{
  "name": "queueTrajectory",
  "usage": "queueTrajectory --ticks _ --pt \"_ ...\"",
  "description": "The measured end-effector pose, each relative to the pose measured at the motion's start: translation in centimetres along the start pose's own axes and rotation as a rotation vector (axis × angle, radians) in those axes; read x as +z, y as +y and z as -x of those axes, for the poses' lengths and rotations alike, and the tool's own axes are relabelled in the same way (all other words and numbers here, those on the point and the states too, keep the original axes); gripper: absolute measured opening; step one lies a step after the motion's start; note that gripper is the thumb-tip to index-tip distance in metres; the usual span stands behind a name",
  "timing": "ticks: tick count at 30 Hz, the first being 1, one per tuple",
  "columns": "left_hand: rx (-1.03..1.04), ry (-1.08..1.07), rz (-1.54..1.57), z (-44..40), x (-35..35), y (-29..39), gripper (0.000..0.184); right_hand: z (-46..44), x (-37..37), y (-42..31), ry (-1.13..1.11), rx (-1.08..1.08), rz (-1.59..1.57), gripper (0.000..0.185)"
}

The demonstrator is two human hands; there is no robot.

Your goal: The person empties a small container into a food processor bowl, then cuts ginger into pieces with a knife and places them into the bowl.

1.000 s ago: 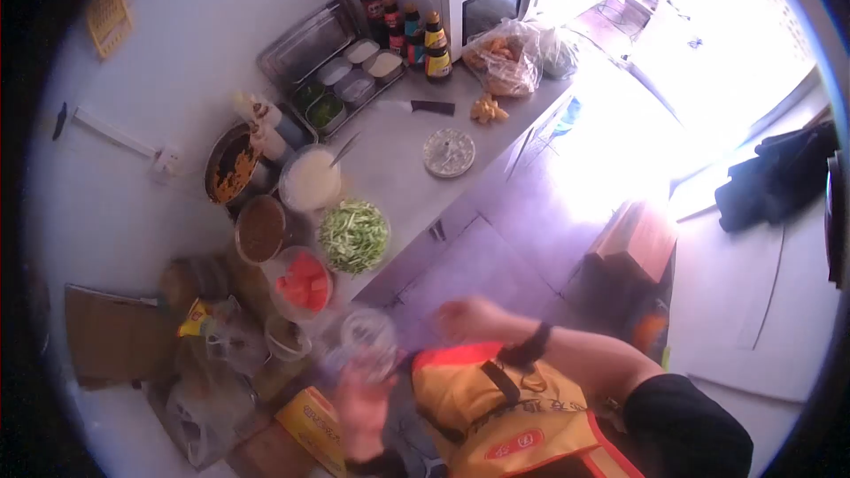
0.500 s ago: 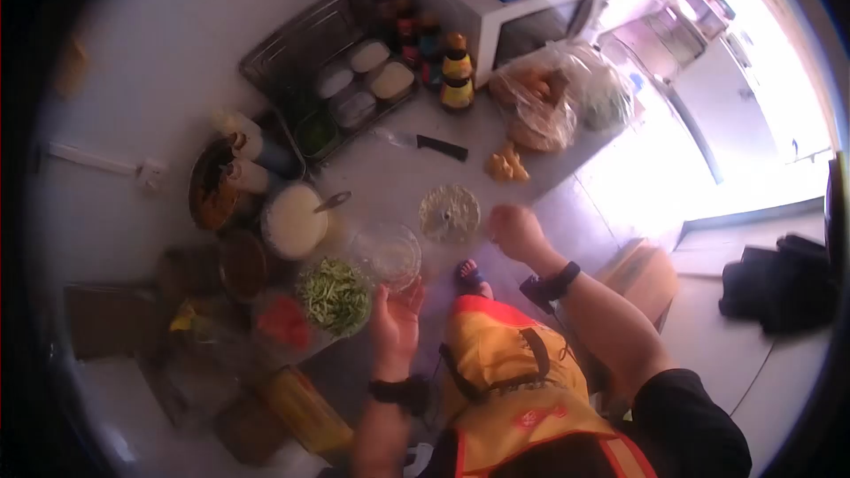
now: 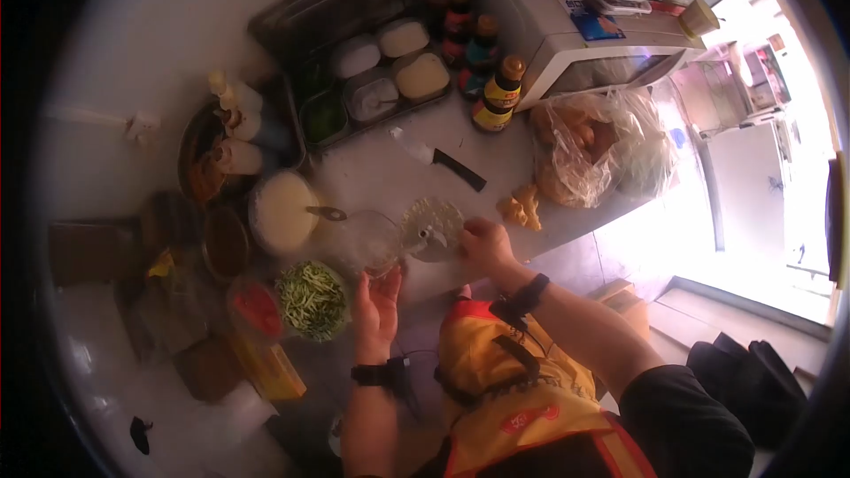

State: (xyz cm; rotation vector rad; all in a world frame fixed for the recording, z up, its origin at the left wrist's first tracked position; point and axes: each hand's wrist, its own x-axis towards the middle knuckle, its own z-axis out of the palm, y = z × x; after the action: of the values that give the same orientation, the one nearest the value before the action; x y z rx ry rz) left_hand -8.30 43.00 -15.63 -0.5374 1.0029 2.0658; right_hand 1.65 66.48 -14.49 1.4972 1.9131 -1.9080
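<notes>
My left hand [image 3: 379, 305] is palm up, its fingers stretched out at the near rim of a clear round bowl [image 3: 365, 241]; whether they bear its weight is unclear. My right hand [image 3: 487, 250] is closed at the right edge of a round chopper bowl [image 3: 432, 228]. A central post and a curved pale blade show there among chopped bits. The right fingertips are partly hidden, so what they pinch, if anything, cannot be seen. To the left of my left hand stands a bowl of green shredded vegetable [image 3: 312, 301]. Ginger root [image 3: 521, 208] lies beyond my right hand.
A black-handled knife [image 3: 459, 170] lies on the counter. At left are a white tub [image 3: 283, 212] with a spoon and a red-filled container [image 3: 256, 309]. Farther back stand seasoning tubs [image 3: 422, 76], a sauce bottle [image 3: 498, 96], a microwave [image 3: 611, 71] and a plastic bag [image 3: 584, 150].
My right hand has moved left, from beside the chopper bowl to its edge. My left hand stays at the clear bowl. The camera view has shifted.
</notes>
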Motion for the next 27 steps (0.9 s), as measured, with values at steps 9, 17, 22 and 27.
queueTrajectory --ticks 9,17,22,27 --pt "0.128 0.210 0.093 0.9 2.4 -1.7 0.038 -7.3 3.2 -2.9 0.037 -0.008 -0.220 0.030" --pt "0.274 0.035 -1.035 2.7 10.2 -10.4 0.033 2.9 -12.4 -0.4 -0.039 -0.226 0.436 0.022" --pt "0.880 -0.351 -1.643 -4.2 18.0 -13.9 0.047 0.9 -15.5 2.8 0.083 -0.514 0.577 0.032" --pt "0.820 -0.236 -1.804 -3.6 15.6 -13.3 0.044 -1.2 -12.8 2.3 0.032 -0.634 0.815 0.025"
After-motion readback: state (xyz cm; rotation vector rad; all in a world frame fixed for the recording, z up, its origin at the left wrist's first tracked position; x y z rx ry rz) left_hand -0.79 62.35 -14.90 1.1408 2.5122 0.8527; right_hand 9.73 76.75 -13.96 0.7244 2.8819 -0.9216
